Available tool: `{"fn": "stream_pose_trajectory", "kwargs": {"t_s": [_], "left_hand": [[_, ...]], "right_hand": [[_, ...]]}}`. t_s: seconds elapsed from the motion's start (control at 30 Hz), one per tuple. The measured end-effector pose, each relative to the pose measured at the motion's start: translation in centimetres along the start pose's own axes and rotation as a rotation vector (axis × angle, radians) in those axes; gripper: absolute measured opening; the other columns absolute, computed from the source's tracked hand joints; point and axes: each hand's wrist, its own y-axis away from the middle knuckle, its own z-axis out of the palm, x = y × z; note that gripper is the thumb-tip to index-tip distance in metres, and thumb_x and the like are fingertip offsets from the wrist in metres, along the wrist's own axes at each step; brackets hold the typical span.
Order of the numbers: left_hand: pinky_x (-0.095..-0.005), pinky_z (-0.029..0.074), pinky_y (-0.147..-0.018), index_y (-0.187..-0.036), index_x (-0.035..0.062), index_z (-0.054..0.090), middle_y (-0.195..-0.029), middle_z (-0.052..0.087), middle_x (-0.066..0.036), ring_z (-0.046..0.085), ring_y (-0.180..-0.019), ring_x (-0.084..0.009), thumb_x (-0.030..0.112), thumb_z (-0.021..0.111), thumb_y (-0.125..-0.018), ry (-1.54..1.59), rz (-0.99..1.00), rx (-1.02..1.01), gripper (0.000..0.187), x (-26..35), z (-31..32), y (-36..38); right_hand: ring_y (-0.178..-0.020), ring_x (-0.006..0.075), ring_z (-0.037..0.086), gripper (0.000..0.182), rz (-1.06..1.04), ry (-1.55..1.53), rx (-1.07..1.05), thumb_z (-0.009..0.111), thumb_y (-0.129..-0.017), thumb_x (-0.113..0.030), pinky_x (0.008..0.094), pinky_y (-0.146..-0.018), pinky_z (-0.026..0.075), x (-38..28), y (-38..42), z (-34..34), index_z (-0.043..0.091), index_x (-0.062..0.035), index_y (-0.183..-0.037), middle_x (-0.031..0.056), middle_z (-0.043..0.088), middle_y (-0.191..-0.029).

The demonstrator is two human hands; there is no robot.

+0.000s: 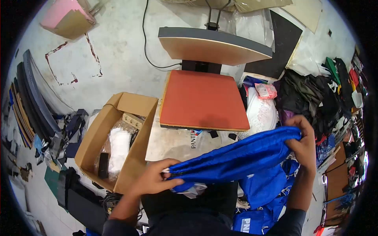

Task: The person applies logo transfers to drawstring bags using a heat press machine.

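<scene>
A shiny blue cloth piece (236,159) is stretched between my two hands, in front of the heat press. My left hand (157,177) pinches its left end, where a bit of white shows. At the upper right end, my right hand (303,143) grips the cloth with curled fingers. Just beyond it lies the red-brown lower pad (204,100) of the press, with the upper plate (216,45) raised above it. More blue cloth pieces (264,188) with white cords lie below the held one, at the lower right; one bears white letters.
An open cardboard box (134,165) with white items and a power strip stands at the left. White cloth (260,112) and a pink packet (266,91) lie right of the press. Dark cloth (303,92) is heaped beyond. A black cable (145,39) runs behind.
</scene>
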Motion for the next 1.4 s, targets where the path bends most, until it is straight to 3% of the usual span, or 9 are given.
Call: {"fn": "stream_pose_trajectory", "kwargs": {"t_s": [0.17,0.43,0.53,0.63,0.8,0.9,1.07,1.13,1.4], "left_hand": [[-0.0234,0.051,-0.066,-0.108,-0.0018,0.066,-0.095,0.068,-0.011,0.063,-0.082,-0.0077,0.014,0.079,-0.080,0.023,-0.163,-0.134,0.034,6.5,-6.0,0.9],[-0.0241,0.043,-0.061,-0.081,-0.0002,0.066,-0.073,0.059,-0.002,0.053,-0.066,-0.0094,0.026,0.075,-0.074,0.140,0.301,0.263,0.029,10.1,-10.3,-3.4],[-0.0218,0.030,-0.051,-0.082,0.0063,0.063,-0.069,0.051,0.005,0.043,-0.059,-0.0060,0.030,0.069,-0.081,0.173,0.033,0.333,0.024,11.5,-11.8,-10.1],[-0.0231,0.026,-0.048,-0.084,0.0070,0.063,-0.068,0.052,0.005,0.038,-0.055,-0.0052,0.027,0.064,-0.091,0.186,-0.039,0.243,0.021,4.0,-16.7,-23.7],[-0.0303,0.051,-0.060,-0.111,-0.0018,0.064,-0.088,0.067,-0.011,0.062,-0.069,-0.0166,0.026,0.069,-0.087,-0.043,-0.064,0.191,0.036,-13.2,-18.9,-36.7],[-0.0336,0.054,-0.062,-0.123,-0.0016,0.057,-0.096,0.068,-0.016,0.066,-0.073,-0.0217,0.021,0.068,-0.088,0.082,-0.365,0.400,0.043,-14.3,-15.3,-37.4],[-0.0343,0.057,-0.072,-0.127,-0.0054,0.051,-0.100,0.067,-0.017,0.067,-0.080,-0.0234,0.013,0.063,-0.089,0.143,-0.377,0.362,0.045,-16.2,-15.9,-39.1],[-0.0336,0.056,-0.075,-0.127,-0.0037,0.051,-0.100,0.067,-0.015,0.067,-0.084,-0.0216,0.009,0.061,-0.087,0.449,-0.232,0.304,0.043,-17.3,-16.4,-40.8],[-0.0371,0.049,-0.081,-0.128,0.0105,0.060,-0.102,0.069,-0.008,0.065,-0.090,-0.0210,0.012,0.058,-0.085,-0.064,0.006,0.444,0.043,-20.3,-18.2,-46.2]], "right_hand": [[-0.087,0.0088,0.059,0.033,0.177,-0.130,-0.196,0.068,-0.068,0.000,0.0227,-0.079,0.044,2.7,1.9,-2.1,0.060,-0.0003,-0.100,0.0026,0.063,-0.093],[-0.082,0.0080,0.058,0.034,0.119,-0.473,-0.149,0.077,-0.077,-0.013,0.0209,-0.074,0.044,4.4,-0.7,-4.2,0.056,-0.0029,-0.102,0.0007,0.061,-0.090],[-0.086,0.0102,0.058,0.028,0.070,-0.575,-0.138,0.071,-0.086,-0.017,0.0243,-0.077,0.047,5.4,-7.2,-1.9,0.055,-0.0031,-0.104,0.0026,0.061,-0.094],[-0.090,0.0128,0.059,0.030,0.185,-0.578,-0.062,0.071,-0.088,-0.022,0.0281,-0.080,0.049,12.0,-18.0,2.5,0.060,-0.0024,-0.108,0.0046,0.062,-0.096],[-0.070,0.0183,0.065,0.036,0.551,-0.831,-0.207,0.073,-0.088,-0.028,0.0366,-0.061,0.057,25.7,-26.8,11.8,0.061,0.0006,-0.107,0.0092,0.067,-0.088],[-0.079,0.0191,0.067,0.035,0.488,-0.519,-0.289,0.071,-0.088,-0.025,0.0376,-0.068,0.058,30.1,-25.9,15.1,0.062,0.0011,-0.109,0.0121,0.068,-0.095],[-0.078,0.0175,0.067,0.031,0.591,-0.617,-0.187,0.068,-0.086,-0.016,0.0294,-0.065,0.055,29.9,-26.5,16.9,0.064,0.0003,-0.112,0.0080,0.070,-0.097],[-0.081,0.0181,0.067,0.029,0.612,-0.663,-0.193,0.069,-0.086,-0.017,0.0320,-0.070,0.056,30.7,-27.8,17.2,0.063,-0.0019,-0.110,0.0078,0.069,-0.097],[-0.082,0.0178,0.067,0.025,0.480,-0.269,-0.112,0.065,-0.081,-0.013,0.0336,-0.075,0.051,30.9,-30.8,16.7,0.067,-0.0010,-0.103,0.0106,0.070,-0.088]]}}
